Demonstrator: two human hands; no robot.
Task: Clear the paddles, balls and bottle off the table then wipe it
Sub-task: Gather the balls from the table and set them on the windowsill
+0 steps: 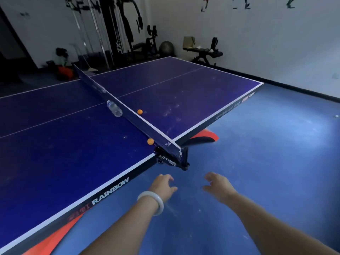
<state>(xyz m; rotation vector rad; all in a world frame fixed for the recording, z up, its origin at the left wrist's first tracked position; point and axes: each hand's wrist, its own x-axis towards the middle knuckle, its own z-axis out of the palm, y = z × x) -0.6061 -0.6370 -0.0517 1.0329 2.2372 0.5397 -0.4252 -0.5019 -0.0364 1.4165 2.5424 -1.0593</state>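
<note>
Partly, the net point(128, 115) veils the lying bottle point(114, 108).

Blue floor point(257, 162), white walls point(257, 43), dark gym machine point(117, 26), weight bench point(204, 52), grey exercise ball point(166, 48)

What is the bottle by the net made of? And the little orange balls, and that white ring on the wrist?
The bottle looks like clear thin plastic: the blue table shows through it. The orange balls look like smooth matte plastic. The bracelet on the left wrist looks like polished pale stone or glass, glossy and slightly see-through; which one is unclear.
</note>
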